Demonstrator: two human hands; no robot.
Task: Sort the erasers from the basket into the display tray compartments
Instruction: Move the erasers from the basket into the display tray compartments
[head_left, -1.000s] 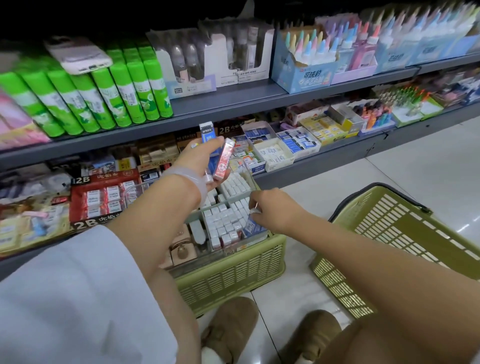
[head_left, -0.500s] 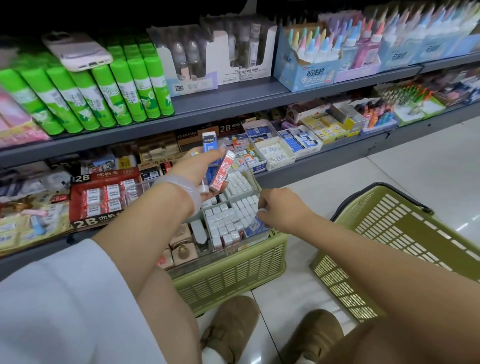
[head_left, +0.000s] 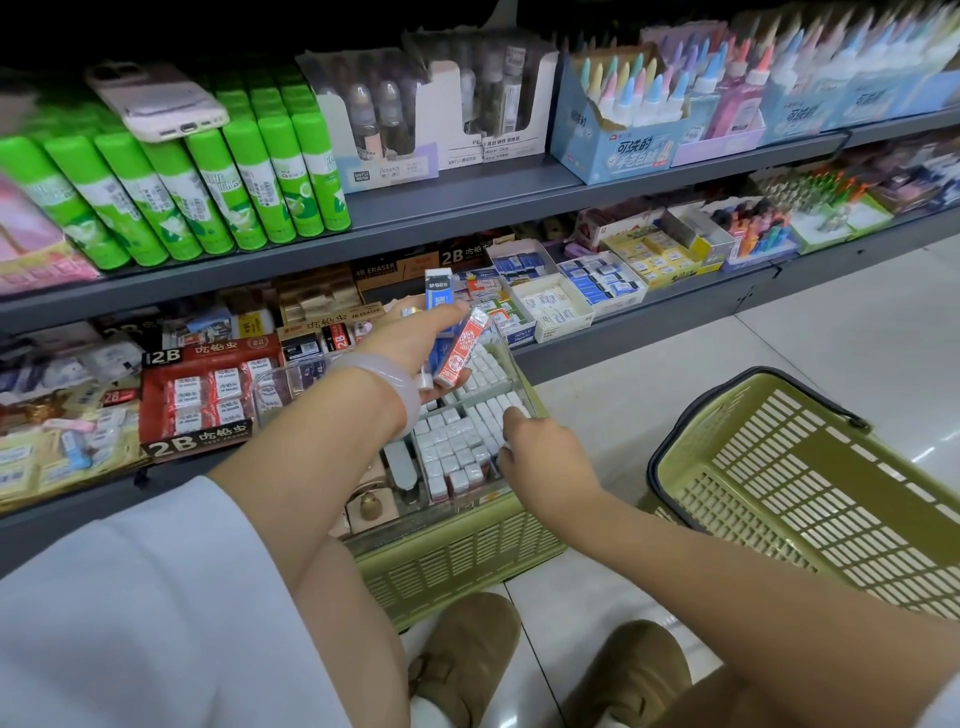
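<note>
My left hand (head_left: 410, 343) holds a red-and-white eraser (head_left: 461, 348) and a blue-and-white eraser (head_left: 439, 301) above a clear display tray (head_left: 519, 374). The tray rests on a green basket (head_left: 457, 556) and its compartments hold several small white erasers (head_left: 457, 441). My right hand (head_left: 540, 447) reaches down onto the tray's right compartment, fingertips among the white erasers; whether it pinches one is hidden.
A second green basket (head_left: 810, 499) stands on the tiled floor at the right. Shelves behind carry green glue sticks (head_left: 208, 187), red 2B eraser boxes (head_left: 208, 395), boxed erasers (head_left: 602, 286) and a phone (head_left: 156, 101). My brown shoes (head_left: 467, 665) are below.
My right hand has moved up and to the right along the tray's compartment. My left hand with the two erasers has lowered slightly.
</note>
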